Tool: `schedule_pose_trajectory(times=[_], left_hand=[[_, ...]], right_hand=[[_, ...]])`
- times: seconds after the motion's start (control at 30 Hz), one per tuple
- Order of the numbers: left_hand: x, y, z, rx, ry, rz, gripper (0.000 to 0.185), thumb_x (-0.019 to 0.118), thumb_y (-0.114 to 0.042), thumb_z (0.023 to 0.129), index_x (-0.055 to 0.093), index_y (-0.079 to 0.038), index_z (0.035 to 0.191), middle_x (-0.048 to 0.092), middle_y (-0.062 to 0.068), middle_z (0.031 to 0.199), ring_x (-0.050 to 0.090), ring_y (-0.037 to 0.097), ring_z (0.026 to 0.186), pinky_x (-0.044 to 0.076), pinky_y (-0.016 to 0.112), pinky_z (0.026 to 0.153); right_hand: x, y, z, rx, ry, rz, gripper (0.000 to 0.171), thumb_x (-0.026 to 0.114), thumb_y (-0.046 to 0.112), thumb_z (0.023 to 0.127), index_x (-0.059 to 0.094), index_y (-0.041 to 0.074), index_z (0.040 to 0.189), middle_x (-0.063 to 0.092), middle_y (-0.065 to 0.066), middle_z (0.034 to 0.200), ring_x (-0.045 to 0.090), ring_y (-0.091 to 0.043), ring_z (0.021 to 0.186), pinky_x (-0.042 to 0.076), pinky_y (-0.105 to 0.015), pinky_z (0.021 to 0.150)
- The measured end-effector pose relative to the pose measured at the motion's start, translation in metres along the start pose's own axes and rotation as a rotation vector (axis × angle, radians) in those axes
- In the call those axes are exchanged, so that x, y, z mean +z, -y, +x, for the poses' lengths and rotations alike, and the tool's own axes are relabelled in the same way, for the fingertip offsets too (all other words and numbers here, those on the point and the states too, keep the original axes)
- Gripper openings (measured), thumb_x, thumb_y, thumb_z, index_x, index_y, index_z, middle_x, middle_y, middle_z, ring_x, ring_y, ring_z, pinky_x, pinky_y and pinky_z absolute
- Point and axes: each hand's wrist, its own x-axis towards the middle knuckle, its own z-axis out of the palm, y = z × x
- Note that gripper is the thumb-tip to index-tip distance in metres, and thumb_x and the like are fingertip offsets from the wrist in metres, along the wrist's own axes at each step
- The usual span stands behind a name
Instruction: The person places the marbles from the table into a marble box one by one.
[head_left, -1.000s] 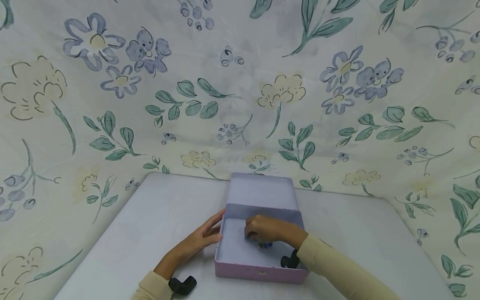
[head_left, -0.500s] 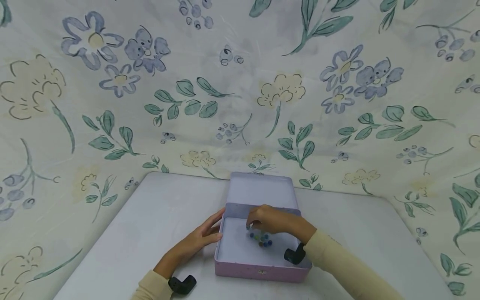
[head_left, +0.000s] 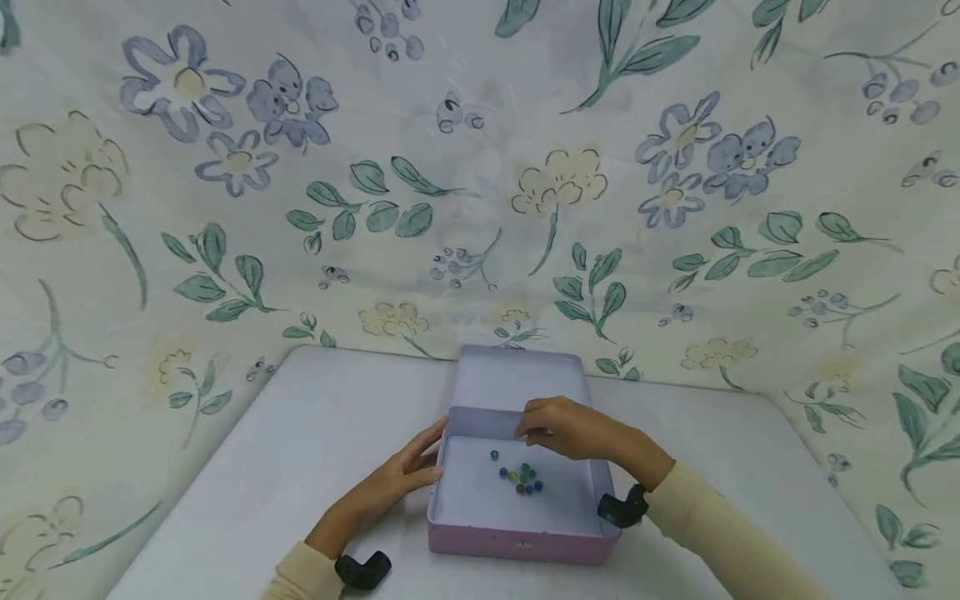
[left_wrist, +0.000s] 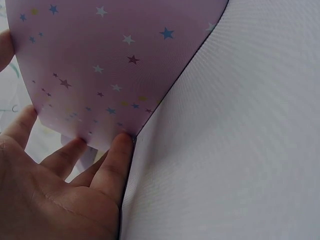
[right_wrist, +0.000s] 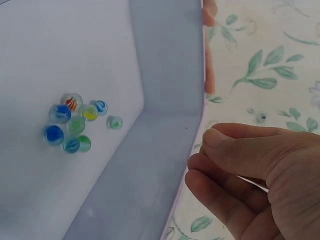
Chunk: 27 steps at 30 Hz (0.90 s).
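Observation:
A lilac tin box (head_left: 480, 540) stands with its lid (head_left: 521, 379) laid back. Several glass marbles (right_wrist: 61, 114) lie loosely clustered on its floor, blue, green, yellow and orange-red inside; one small green marble (right_wrist: 115, 122) sits a little apart. My right hand (head_left: 573, 427) hovers over the back right of the box, above the marbles and not touching them. Its fingers are loosely bent, thumb near the index finger, and nothing shows between them. My left hand (head_left: 390, 487) rests fingertips against the box's left outer wall, which has printed stars in the left wrist view.
The box stands on a white table (head_left: 352, 400). Behind it hangs a floral cloth (head_left: 465, 183). Each wrist carries a black camera, such as the left one (head_left: 363, 571). The lid reaches almost to the table's back edge.
My right hand has risen away from the box floor and moved back and right, uncovering the marbles. The apart marble, at its fingertips half a second ago, lies on the floor. My left hand stays.

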Motion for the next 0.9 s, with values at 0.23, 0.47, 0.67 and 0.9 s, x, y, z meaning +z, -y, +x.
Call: schedule_pose_trajectory(times=[0.23, 0.47, 0.67, 0.9], left_hand=[[-0.003, 0.001, 0.002, 0.011, -0.007, 0.013, 0.072, 0.049, -0.019, 0.104, 0.008, -0.027, 0.162, 0.000, 0.014, 0.169, 0.012, 0.053, 0.150, 0.021, 0.070, 0.116], [-0.001, 0.004, 0.001, 0.002, 0.003, 0.011, 0.073, 0.050, -0.020, 0.104, 0.006, -0.024, 0.163, -0.001, 0.015, 0.169, 0.012, 0.054, 0.150, 0.022, 0.071, 0.115], [0.000, 0.005, 0.001, 0.007, -0.004, 0.011, 0.072, 0.049, -0.019, 0.104, 0.008, -0.026, 0.162, 0.000, 0.015, 0.169, 0.012, 0.055, 0.149, 0.025, 0.069, 0.115], [-0.001, 0.005, 0.001, 0.012, -0.010, 0.026, 0.071, 0.049, -0.019, 0.104, 0.009, -0.027, 0.162, 0.001, 0.015, 0.169, 0.013, 0.056, 0.149, 0.026, 0.070, 0.114]], right_hand=[[-0.011, 0.001, -0.016, 0.027, -0.014, 0.002, 0.019, 0.072, 0.002, 0.089, 0.076, 0.008, 0.107, 0.072, -0.004, 0.099, 0.065, -0.004, 0.087, 0.055, -0.014, 0.077], [-0.017, 0.000, -0.045, 0.100, -0.051, 0.040, 0.019, 0.072, 0.005, 0.090, 0.075, 0.011, 0.107, 0.071, 0.002, 0.100, 0.065, -0.003, 0.089, 0.056, -0.016, 0.077], [-0.021, 0.000, -0.076, 0.147, -0.111, 0.055, 0.021, 0.073, 0.008, 0.089, 0.075, 0.017, 0.108, 0.071, 0.007, 0.103, 0.065, -0.003, 0.092, 0.057, -0.019, 0.076], [-0.019, -0.008, -0.116, 0.162, -0.236, 0.061, 0.023, 0.075, 0.005, 0.087, 0.075, 0.012, 0.109, 0.072, 0.004, 0.100, 0.064, -0.001, 0.087, 0.057, -0.020, 0.072]])
